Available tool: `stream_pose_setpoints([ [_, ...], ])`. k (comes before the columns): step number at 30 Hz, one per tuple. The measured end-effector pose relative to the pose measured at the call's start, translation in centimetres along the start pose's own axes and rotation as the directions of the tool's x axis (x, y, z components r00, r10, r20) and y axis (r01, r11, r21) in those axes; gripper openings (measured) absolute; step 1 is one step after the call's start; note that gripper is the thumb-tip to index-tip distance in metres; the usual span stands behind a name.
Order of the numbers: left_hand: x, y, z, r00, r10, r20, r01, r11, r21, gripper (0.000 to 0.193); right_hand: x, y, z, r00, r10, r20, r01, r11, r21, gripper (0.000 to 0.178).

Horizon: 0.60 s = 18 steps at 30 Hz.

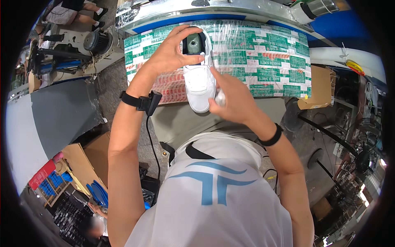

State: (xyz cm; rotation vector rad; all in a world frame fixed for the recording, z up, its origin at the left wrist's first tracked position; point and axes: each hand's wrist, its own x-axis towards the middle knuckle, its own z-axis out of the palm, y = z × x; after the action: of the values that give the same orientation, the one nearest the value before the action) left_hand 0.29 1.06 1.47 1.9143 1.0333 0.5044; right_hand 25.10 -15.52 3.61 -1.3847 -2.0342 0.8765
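A white sneaker (200,84) lies toe toward me near the front edge of a padded surface. Inside its opening sits a dark green shoe last (194,43). My left hand (177,51) is closed around the collar, fingers over the heel end and thumb across the tongue area. Along the shoe's right side is my right hand (232,96), index finger touching the upper and thumb near the toe edge. A small whitish wad (221,98) shows between its fingers and palm, partly hidden and blurred.
Green, white and red printed tape under clear film covers the work surface (263,61). Behind it runs a metal conveyor edge (230,14). A cardboard box (321,86) stands right, a grey panel (61,111) left. A black cable (153,144) hangs from my left wrist strap.
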Motion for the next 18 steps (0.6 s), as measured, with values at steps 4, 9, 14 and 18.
stream_pose_setpoints([
  [4,-0.3,0.3,-0.2,0.999,-0.028,-0.041,0.021,0.986,-0.165,0.082,-4.5,-3.1,-2.9,0.996,-0.057,0.076,0.062,0.996,-0.07,0.098],
  [9,-0.1,0.2,0.7,0.998,-0.025,-0.058,0.015,0.987,-0.159,0.084,-9.8,-3.0,-4.3,0.967,0.126,0.223,-0.136,0.99,0.032,0.1],
  [14,-0.3,-0.5,0.8,0.995,0.041,-0.087,-0.044,0.999,-0.033,0.083,-3.8,-0.3,0.0,0.998,0.059,-0.028,-0.054,0.987,0.152,0.095],
  [18,0.0,0.4,1.4,0.996,0.047,-0.072,-0.052,0.996,-0.069,0.084,-0.1,0.4,1.1,0.992,0.104,-0.074,-0.086,0.973,0.213,0.092],
])
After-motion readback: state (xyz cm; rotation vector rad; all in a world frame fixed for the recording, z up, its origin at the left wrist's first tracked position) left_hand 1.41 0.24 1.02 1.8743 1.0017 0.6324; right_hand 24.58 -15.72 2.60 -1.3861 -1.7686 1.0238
